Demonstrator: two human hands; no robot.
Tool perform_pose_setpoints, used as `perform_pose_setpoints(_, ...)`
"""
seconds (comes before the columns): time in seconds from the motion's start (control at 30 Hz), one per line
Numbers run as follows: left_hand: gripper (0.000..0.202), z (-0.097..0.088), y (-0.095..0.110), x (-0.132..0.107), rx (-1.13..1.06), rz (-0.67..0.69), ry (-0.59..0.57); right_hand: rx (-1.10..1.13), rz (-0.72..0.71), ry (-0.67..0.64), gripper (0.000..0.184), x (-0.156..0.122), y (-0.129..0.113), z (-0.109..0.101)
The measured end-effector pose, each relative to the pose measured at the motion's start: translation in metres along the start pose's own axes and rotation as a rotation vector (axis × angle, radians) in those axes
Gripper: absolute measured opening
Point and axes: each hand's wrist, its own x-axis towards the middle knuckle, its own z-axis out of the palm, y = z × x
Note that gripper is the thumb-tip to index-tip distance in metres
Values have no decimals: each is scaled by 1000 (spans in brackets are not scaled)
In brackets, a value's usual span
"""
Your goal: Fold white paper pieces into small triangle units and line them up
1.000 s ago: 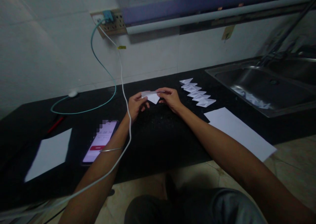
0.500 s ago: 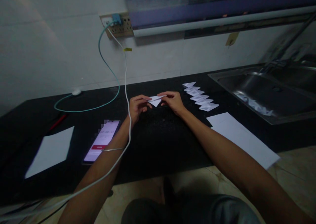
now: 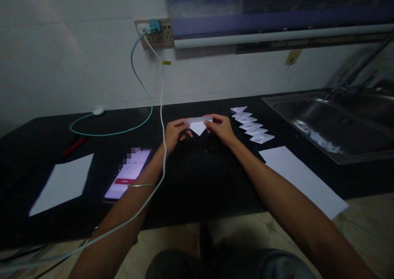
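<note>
A small folded piece of white paper (image 3: 198, 127) is held up just above the dark counter, its point facing me and a straight flap along its far edge. My left hand (image 3: 176, 133) pinches its left end between thumb and fingers. At the right end, my right hand (image 3: 222, 128) grips it the same way, thumb on the near face. To the right of my hands lies a slanting row of several folded paper triangles (image 3: 252, 127), overlapping one another. Larger white paper sheets (image 3: 298, 176) lie beside my right forearm.
On the left are a white paper sheet (image 3: 64, 184), a lit phone (image 3: 129, 176) and a red pen-like object (image 3: 74, 147). A white cable (image 3: 163, 106) hangs across my left forearm. A teal cable (image 3: 134, 69) runs from the wall socket (image 3: 163, 35). A steel sink (image 3: 314, 123) sits right.
The folded paper has tilted, so its far flap now shows as a flat band. Both hands keep their hold on its ends. The whole view has shifted slightly.
</note>
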Motion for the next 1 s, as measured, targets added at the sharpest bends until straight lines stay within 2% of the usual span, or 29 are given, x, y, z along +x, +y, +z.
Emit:
perform_pose_setpoints(0.1, 35, 0, 0, 0, -29, -6, 17, 99, 103, -22, 40, -1, -1, 0)
perform_pose_setpoints(0.2, 21, -1, 2, -1, 32, 25, 2, 160, 210, -79, 37, -2, -3, 1)
perform_pose_setpoints(0.27, 12, -1, 5, -3, 88, 55, -16, 167, 225, -82, 32, -3, -4, 2)
perform_pose_setpoints(0.43, 9, -1, 15, -10, 41, 14, -71, 96, 150, -51, 24, -3, -3, 3)
perform_pose_setpoints(0.6, 23, 0, 11, -9, -137, -61, -60, -52, 19, -68, 18, -2, -4, -1)
perform_pose_setpoints(0.7, 28, 2, 5, -3, -10, -74, -55, -151, -31, -134, 19, -3, -4, -2)
perform_pose_setpoints(0.83, 29, 3, 0, 2, 257, -1, -186, -211, -40, -188, 19, -4, -5, 0)
perform_pose_setpoints(0.93, 29, 2, -2, 1, 332, 81, -205, -170, -19, -208, 21, -6, -8, 0)
perform_pose_setpoints(1.0, 29, 1, -2, 0, 349, 119, -182, -79, 43, -224, 32, -6, -9, 0)
